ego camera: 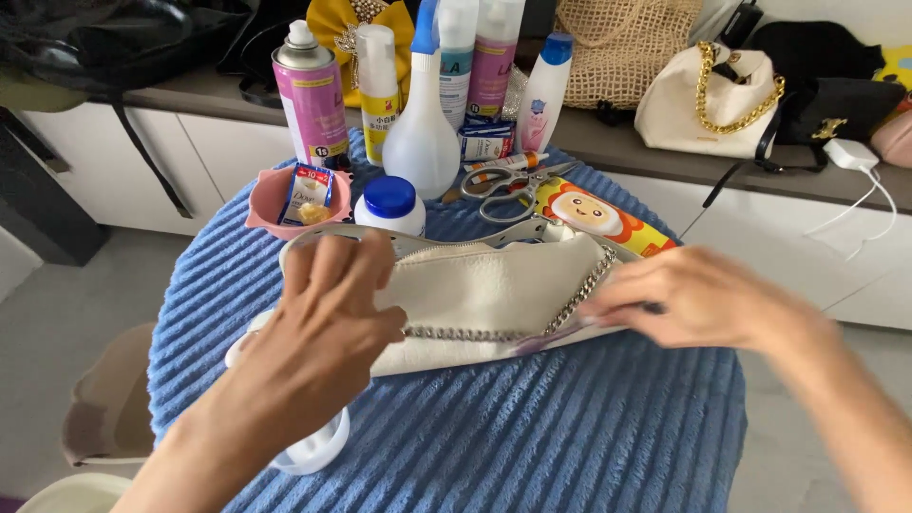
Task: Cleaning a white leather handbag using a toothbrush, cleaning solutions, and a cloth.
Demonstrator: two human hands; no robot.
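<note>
On the blue ribbed desk [570, 437] lies the white purse [484, 294], soft and light, its metal chain [570, 302] loose. My left hand [328, 318] presses it flat, fingers spread; my right hand [703, 299] pinches something thin at the chain end.

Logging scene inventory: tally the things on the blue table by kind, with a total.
Counting what shows clearly:
Bottles and cans: 6, e.g. pink spray can, white spray bottle
Jar with blue lid: 1
Pink bowl: 1
Scissors: 1
White chain bag: 1
Yellow cartoon tube: 1
Total: 11
</note>
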